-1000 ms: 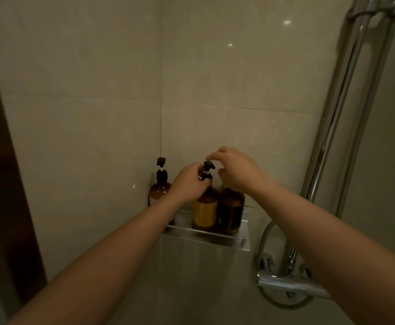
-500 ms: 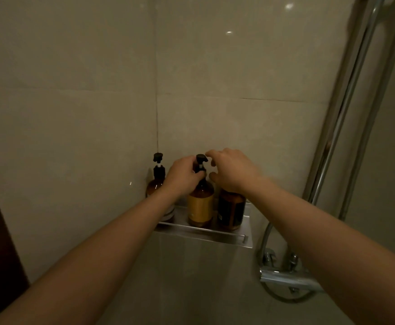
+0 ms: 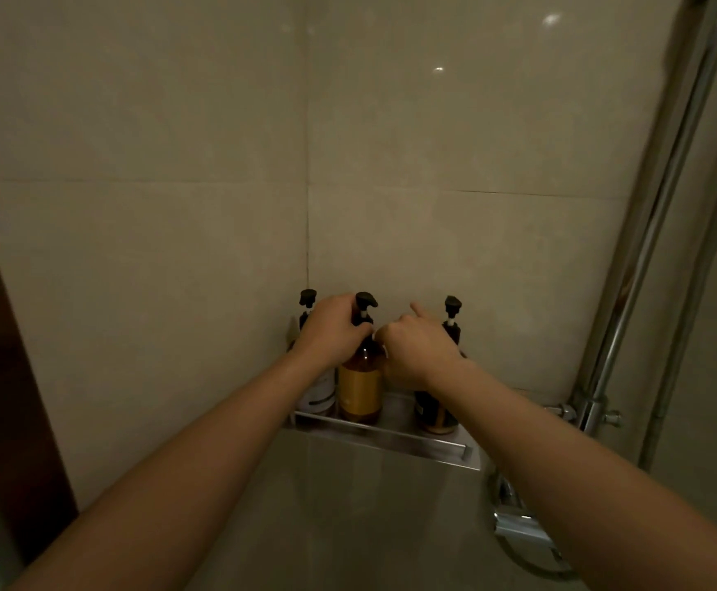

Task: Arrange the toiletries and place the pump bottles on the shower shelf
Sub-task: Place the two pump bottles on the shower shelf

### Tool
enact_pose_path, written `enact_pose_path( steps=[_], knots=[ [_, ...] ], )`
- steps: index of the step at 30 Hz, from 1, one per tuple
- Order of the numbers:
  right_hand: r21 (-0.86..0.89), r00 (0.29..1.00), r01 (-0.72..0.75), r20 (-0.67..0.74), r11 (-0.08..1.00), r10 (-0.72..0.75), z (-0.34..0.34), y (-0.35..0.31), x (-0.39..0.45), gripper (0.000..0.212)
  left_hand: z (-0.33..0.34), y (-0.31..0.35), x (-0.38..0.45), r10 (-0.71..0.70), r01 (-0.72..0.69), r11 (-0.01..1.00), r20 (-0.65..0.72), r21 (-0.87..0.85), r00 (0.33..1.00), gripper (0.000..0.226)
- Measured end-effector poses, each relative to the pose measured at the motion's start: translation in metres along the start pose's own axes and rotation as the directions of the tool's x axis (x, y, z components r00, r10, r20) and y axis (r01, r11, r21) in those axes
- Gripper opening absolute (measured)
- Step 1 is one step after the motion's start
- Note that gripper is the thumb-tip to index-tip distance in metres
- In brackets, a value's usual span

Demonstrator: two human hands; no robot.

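Head view: we saw three pump bottles on the shower shelf (image 3: 384, 437).
Left hand (image 3: 331, 330): gripped the yellow-labelled bottle (image 3: 361, 388) at its neck.
Right hand (image 3: 416, 347): curled round the dark bottle (image 3: 435, 413), forefinger out.

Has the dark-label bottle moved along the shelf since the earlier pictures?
Yes. The dark-label bottle has shifted right, toward the shelf end; a gap now separates it from the yellow-label bottle.
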State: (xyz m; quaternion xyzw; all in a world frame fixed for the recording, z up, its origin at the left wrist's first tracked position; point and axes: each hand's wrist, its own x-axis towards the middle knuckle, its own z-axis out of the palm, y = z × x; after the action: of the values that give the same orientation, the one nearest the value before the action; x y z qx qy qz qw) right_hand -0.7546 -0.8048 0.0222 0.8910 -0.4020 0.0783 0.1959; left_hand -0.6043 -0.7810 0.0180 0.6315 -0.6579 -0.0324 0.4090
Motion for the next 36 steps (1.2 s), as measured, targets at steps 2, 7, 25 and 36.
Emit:
enact_pose_path(
  steps=[2, 7, 25, 36],
  knots=[
    [0.016, 1.0, 0.008, -0.005, 1.0, -0.008, 0.006, -0.003, 0.002, 0.016, -0.002, -0.002, 0.0, -0.015, 0.015, 1.0, -0.018, 0.005, 1.0, 0.016],
    [0.121, 0.999, -0.045, -0.02, 0.992, 0.047, 0.015, -0.001, 0.005, 0.015, -0.001, -0.001, -0.002, -0.02, 0.021, 0.999, -0.025, 0.046, 0.999, 0.021],
    [0.701, 0.967, -0.242, 0.12, 0.671, 0.223, 0.028, -0.017, 0.007, 0.046, -0.003, -0.013, -0.009, -0.05, 0.029, 0.994, 0.202, 0.105, 0.978, 0.055],
    [0.908, 0.937, -0.228, 0.107, 0.35, 0.333, 0.048, -0.026, -0.009, 0.085, 0.012, -0.014, -0.038, -0.019, 0.018, 1.0, 0.089, 0.011, 0.996, 0.063]
  ],
)
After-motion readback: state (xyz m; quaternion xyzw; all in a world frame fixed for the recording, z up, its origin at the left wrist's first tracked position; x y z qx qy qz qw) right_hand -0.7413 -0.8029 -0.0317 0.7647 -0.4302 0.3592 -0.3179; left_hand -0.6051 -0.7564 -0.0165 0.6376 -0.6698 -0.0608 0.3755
